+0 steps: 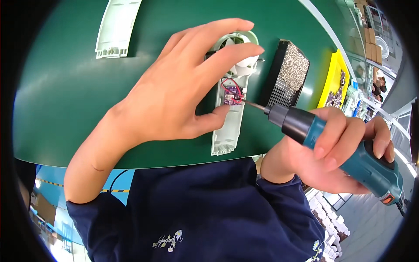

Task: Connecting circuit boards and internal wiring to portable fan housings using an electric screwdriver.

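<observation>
An open pale-green casing half of a small handheld fan (224, 131) lies on the table. At its far end is a round head with a white fan wheel (245, 65), and a purple circuit board (231, 95) with red and dark wires sits in its middle. My left hand (170, 87) grips this casing, fingers arched over the fan head and thumb against the edge by the board. In my right hand (305, 166) is a teal and black electric screwdriver (369, 168), tilted with its thin bit pointing left. The bit's tip reaches the board's right edge; a screw there is too small to make out.
Right of the fan stands a black tray of small metal screws (294, 65). Farther right is a yellow bin (330, 81) with purple circuit boards. Another pale-green casing half (117, 28) lies at the far left on the green table (56, 109). The screwdriver's cord (400, 207) hangs at right.
</observation>
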A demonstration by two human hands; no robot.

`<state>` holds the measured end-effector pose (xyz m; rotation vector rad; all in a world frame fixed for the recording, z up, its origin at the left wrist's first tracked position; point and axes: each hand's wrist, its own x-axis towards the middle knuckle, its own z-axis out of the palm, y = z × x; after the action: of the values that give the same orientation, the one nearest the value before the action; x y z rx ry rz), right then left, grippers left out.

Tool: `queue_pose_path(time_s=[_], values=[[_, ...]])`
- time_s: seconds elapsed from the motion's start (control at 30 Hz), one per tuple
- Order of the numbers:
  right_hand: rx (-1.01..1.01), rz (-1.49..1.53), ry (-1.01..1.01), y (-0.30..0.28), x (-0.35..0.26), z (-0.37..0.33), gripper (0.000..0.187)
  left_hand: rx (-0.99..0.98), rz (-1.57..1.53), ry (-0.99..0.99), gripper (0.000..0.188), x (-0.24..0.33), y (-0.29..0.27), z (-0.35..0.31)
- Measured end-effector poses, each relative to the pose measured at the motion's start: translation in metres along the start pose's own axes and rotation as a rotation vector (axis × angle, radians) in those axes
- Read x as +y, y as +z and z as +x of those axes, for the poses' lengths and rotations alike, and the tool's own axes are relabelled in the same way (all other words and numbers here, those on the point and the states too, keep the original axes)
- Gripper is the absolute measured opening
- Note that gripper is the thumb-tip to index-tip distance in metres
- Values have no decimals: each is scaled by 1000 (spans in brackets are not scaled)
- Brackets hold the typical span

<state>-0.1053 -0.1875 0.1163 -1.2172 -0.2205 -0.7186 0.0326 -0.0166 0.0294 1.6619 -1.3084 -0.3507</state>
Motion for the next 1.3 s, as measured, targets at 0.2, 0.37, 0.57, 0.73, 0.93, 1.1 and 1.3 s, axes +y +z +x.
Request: queue_pose_path(time_s=[0.2,0.37,0.57,0.73,0.93,1.1,1.3], values=[[-85,13,103,-1,-6,2,55,47,11,43,76,-3,3,-2],[-95,-33,81,4,-6,0,63,196,7,144,64,-5,11,-5],[-129,-59,19,9,-2,-2,73,-139,-8,56,81,3,-23,1],[-236,-99,46,3,-7,-2,76,-114,42,114,82,5,-19,0],[-194,-89,-18,5,-3,-4,75,-92,42,104,84,4,-18,0],[-195,-51,-30,0,0,1,76,-87,32,85,85,5,-19,1],[-185,-47,5,3,-1,3,79,-102,55,96,84,-9,-8,3]])
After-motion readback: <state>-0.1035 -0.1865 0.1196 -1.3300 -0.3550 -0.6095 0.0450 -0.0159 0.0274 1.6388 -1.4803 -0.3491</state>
